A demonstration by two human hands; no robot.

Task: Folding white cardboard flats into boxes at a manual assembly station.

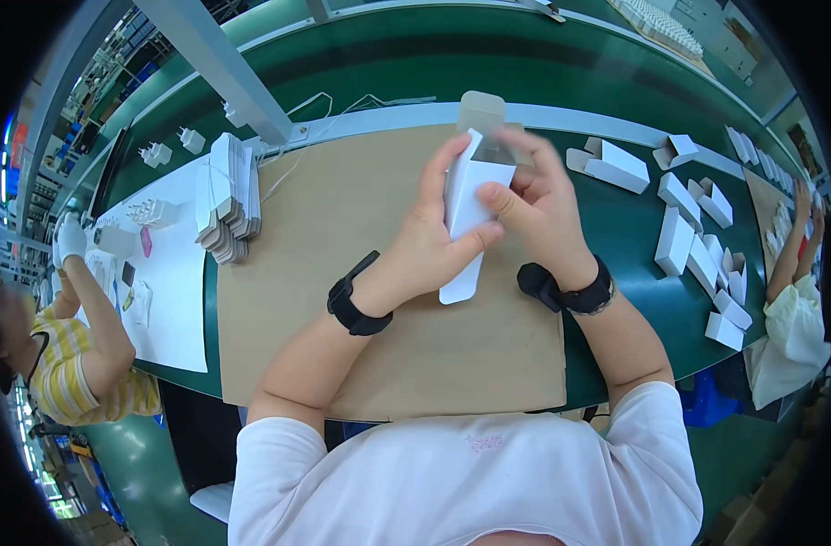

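Head view: white box is held up over the far part of the brown sheet. Left grip is wrapped around its side, I'm guessing to steady it. Right grip has a thumb on the front, fingers blurry near the open end, so can't tell if it's clamped. Flat cartons sit by the sheet's left edge, loose boxes off its right, probably for easy reach.

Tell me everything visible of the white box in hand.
The white box looks like thin card, narrow and elongated. Its far end is open, a flap extending outward. The left hand holds its left side; the right hand has its thumb against the front, fingers blurred near the opening. Behind it shows brown sheet.
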